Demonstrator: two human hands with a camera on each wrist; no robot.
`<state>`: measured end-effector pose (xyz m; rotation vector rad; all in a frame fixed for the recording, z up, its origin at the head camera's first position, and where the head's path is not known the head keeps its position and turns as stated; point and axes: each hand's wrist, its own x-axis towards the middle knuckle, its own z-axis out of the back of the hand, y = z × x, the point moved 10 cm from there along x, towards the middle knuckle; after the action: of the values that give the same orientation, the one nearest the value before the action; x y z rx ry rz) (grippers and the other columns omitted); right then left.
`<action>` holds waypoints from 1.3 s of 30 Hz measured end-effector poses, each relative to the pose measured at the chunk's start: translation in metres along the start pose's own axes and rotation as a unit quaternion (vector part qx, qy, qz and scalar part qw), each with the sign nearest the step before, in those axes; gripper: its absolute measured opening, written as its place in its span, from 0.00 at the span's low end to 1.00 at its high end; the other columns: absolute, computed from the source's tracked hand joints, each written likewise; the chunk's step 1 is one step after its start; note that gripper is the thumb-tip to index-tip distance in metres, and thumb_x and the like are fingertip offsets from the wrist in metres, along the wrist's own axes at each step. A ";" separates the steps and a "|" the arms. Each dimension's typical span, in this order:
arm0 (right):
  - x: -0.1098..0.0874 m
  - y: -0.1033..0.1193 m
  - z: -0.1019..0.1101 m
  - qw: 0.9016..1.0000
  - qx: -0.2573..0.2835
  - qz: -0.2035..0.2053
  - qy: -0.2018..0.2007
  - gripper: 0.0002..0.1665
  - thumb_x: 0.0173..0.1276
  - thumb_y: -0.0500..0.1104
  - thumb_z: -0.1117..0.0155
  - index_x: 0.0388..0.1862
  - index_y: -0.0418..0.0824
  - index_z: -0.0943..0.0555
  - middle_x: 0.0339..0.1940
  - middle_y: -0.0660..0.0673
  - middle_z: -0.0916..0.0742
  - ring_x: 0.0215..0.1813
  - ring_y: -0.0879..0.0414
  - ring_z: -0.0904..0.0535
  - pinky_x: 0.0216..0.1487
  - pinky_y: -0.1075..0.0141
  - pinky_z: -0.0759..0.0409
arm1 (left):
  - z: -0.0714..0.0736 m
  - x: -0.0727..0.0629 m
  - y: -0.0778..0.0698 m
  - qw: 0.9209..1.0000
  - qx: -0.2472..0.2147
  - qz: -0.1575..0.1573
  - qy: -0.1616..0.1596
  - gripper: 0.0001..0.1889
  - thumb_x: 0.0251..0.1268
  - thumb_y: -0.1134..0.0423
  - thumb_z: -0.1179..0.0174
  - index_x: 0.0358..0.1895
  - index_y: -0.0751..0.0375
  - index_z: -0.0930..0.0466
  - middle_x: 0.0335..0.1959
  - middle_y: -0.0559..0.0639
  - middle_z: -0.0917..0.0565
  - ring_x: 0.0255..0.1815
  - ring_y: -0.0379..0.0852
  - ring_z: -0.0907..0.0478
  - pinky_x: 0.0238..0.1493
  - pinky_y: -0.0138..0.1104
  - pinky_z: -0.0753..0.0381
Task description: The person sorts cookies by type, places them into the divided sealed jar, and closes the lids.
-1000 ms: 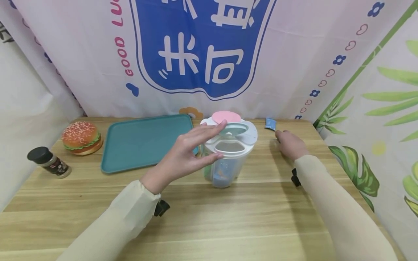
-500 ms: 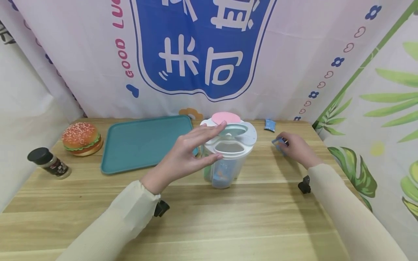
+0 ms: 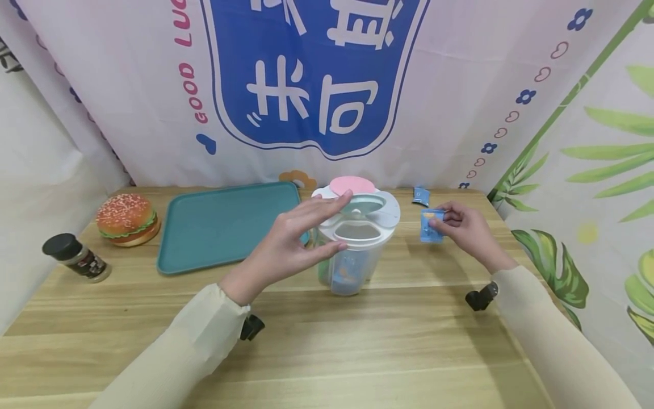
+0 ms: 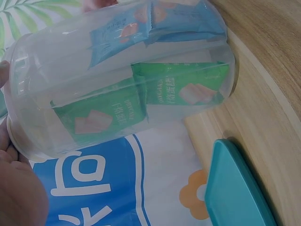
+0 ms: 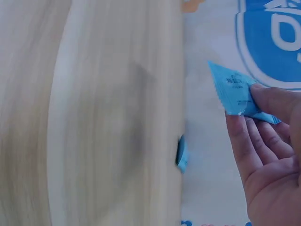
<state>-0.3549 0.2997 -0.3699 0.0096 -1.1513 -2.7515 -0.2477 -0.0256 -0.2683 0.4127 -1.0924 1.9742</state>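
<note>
My right hand [image 3: 467,232] pinches a small blue snack packet [image 3: 428,227] between thumb and fingers, right of the container; the right wrist view shows the packet [image 5: 237,92] above the fingers. A clear divided storage container [image 3: 355,267] with a white lid stands upright in the middle. Its lid has a pink flap [image 3: 352,186] at the back and a raised pale green flap [image 3: 364,204] behind an uncovered opening [image 3: 357,230]. My left hand [image 3: 283,244] rests at the lid's left side, fingers and thumb extended. Inside lie blue packets [image 4: 186,21] and green packets [image 4: 183,82].
Another blue packet [image 3: 421,196] lies near the table's back edge. A teal tray [image 3: 225,227] lies left of the container. Farther left are a toy burger [image 3: 126,218] and a black-capped shaker jar [image 3: 76,257]. A printed curtain [image 3: 168,153] hangs behind the table.
My right hand has picked up one blue packet from the back right and brought it nearer the container. The left hand has stayed at the lid.
</note>
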 end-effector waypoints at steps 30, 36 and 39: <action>-0.063 0.160 0.041 0.885 0.354 0.246 -0.177 0.13 0.71 0.24 0.36 0.43 0.41 0.18 0.36 0.50 0.08 0.36 0.64 0.11 0.40 0.74 0.10 | 0.000 -0.001 -0.001 1.000 -0.004 -0.006 -0.001 0.39 0.63 0.62 0.25 0.78 0.56 0.30 0.76 0.49 0.23 0.77 0.49 0.25 0.88 0.47 0.41; -0.076 0.194 0.032 0.898 0.301 0.289 -0.137 0.12 0.69 0.22 0.35 0.43 0.37 0.17 0.37 0.53 0.07 0.37 0.64 0.10 0.40 0.73 0.10 | 0.000 0.000 -0.001 1.000 -0.005 -0.013 0.000 0.39 0.63 0.63 0.25 0.78 0.57 0.30 0.77 0.50 0.24 0.77 0.49 0.26 0.88 0.46 0.41; -0.078 0.209 0.020 0.910 0.264 0.305 -0.092 0.09 0.67 0.21 0.35 0.43 0.28 0.18 0.38 0.53 0.08 0.36 0.63 0.11 0.39 0.73 0.10 | 0.001 0.000 -0.001 1.000 -0.005 -0.012 0.001 0.39 0.63 0.63 0.25 0.78 0.56 0.30 0.77 0.50 0.24 0.77 0.49 0.26 0.88 0.47 0.41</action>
<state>-0.2488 0.1806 -0.2120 -0.4690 -1.5837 -1.8724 -0.2471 -0.0261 -0.2676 0.4176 -1.0914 1.9463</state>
